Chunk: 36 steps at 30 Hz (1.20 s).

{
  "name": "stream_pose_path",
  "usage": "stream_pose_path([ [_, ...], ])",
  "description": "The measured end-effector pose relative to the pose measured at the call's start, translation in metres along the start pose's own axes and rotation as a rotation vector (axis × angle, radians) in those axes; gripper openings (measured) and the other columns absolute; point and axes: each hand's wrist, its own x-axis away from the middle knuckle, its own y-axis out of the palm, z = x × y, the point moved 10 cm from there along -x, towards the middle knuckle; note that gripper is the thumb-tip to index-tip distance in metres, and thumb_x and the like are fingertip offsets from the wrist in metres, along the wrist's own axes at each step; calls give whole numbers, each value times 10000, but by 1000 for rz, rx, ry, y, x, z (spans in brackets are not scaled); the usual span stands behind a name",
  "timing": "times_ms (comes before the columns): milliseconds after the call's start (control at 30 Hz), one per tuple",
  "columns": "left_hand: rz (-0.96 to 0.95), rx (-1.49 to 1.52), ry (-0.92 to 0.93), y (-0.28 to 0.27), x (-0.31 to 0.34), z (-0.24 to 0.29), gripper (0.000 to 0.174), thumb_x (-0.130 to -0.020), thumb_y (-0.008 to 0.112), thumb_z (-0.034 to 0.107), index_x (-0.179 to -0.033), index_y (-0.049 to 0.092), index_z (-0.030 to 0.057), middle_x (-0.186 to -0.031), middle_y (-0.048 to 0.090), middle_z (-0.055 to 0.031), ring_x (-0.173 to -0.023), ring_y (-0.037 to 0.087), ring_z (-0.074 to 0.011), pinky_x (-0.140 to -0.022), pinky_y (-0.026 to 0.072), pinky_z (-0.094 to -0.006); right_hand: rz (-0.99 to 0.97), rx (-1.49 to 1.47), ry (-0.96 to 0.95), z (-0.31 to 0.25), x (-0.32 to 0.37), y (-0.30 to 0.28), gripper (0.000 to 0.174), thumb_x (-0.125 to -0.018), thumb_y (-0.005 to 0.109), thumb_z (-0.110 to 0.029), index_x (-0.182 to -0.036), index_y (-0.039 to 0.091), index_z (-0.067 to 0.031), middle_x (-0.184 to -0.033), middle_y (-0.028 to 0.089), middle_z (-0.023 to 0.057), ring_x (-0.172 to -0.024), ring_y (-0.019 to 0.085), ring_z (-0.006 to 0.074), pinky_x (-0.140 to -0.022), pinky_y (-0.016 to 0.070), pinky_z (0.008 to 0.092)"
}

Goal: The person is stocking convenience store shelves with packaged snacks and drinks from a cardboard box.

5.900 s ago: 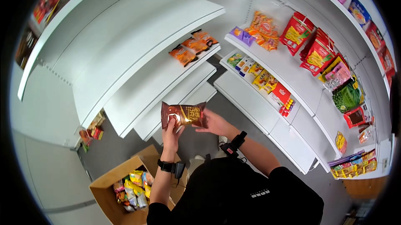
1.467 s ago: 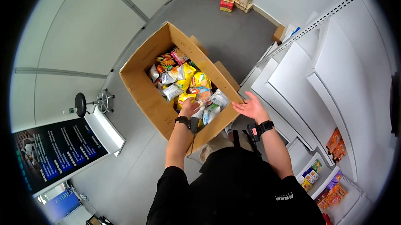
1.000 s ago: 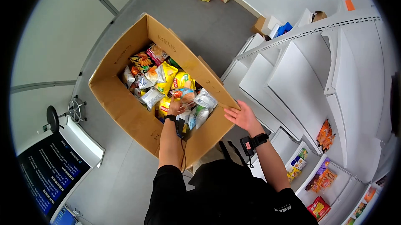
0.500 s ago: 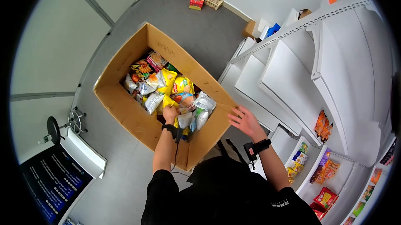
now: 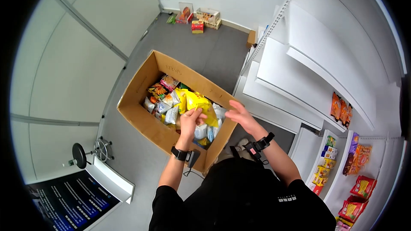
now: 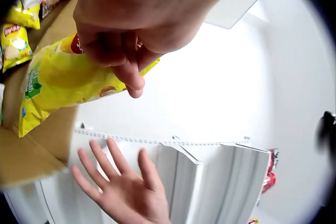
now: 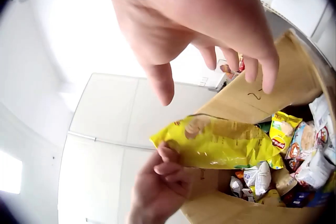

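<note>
Yellow snack bag (image 7: 223,144) is raised over the cardboard carton (image 5: 189,77), pinched near one end by the thumb and fingers of the left grip (image 5: 190,123); by such an end hold, presumably, crushing of the filling is avoided. The right grip (image 5: 242,116), fingers spread, is held apart from the bag with nothing grasped, perhaps so that room is left for it. Glossy printed film, pillow-shaped and crimped at the end, is seen in the bag; rumpled silvery packets (image 5: 171,115) are heaped loosely within the carton, contained by its flat brown walls.
</note>
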Motion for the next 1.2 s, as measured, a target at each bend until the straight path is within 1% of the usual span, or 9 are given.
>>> stream_pose_path([
  [233,-146,93,30,102,50,24,221,-921,515,216,-802,614,59,-667,646,-40,-488,496,-59,-472,377,-177,127,479,-510,-41,54,-11,1090,-609,833,-320,-1401,162,11,-1368,319,238,-1296,311,337,-1060,281,398],
  [467,-315,121,27,224,113,12,234,-939,480,237,-852,598,55,-662,633,-36,-502,503,-68,-472,372,-187,419,511,-623,-48,154,-84,1075,-625,824,-306,-1391,152,39,-1319,344,268,-1252,365,368,-1032,324,403],
  [600,-454,77,45,291,153,-3,233,-943,465,240,-867,589,58,-659,637,-43,-518,519,-77,-468,364,-197,598,405,-582,-32,214,-141,901,-692,776,-265,-1343,231,38,-1255,457,203,-1129,513,328,-918,432,375],
  [633,-528,51,27,310,165,-7,245,-940,468,209,-1052,562,13,-731,654,-70,-538,541,-88,-477,389,-199,646,446,-580,-29,231,-154,766,-739,737,-191,-1318,262,-33,-1233,478,199,-1085,547,300,-879,462,374],
  [733,-577,-60,158,357,207,-6,378,-927,487,183,-1263,444,14,-814,656,-90,-550,538,-92,-461,407,-202,628,268,-563,-12,275,-196,680,-753,704,-177,-1280,318,14,-1167,532,169,-1068,559,305,-875,453,358],
  [767,-646,-80,211,370,215,-9,531,-913,507,152,-1383,297,23,-918,646,-111,-573,553,-105,-485,430,-205,601,190,-609,-1,284,-211,590,-770,671,-121,-1251,354,10,-1137,547,143,-1054,561,251,-878,450,335],
  [867,-622,-110,379,392,238,-9,522,-891,540,110,-1355,329,-3,-925,643,-112,-591,569,-115,-506,433,-204,577,-47,-706,15,326,-252,554,-783,656,-94,-1245,368,7,-1134,538,115,-1051,537,192,-892,439,314],
  [1033,-631,-343,499,426,252,-38,576,-852,615,133,-1344,343,9,-1280,445,-152,-1077,486,-171,-880,435,-317,512,-169,-714,20,399,-293,562,-794,655,-93,-1264,364,7,-1154,522,84,-1056,513,155,-919,422,298],
  [1200,-765,-385,452,472,270,-60,684,-841,643,247,-1377,288,13,-1310,413,-175,-1183,435,-250,-965,392,-377,446,-127,-652,28,437,-305,572,-783,661,-98,-1271,381,1,-1159,529,76,-1055,522,156,-926,421,300],
])
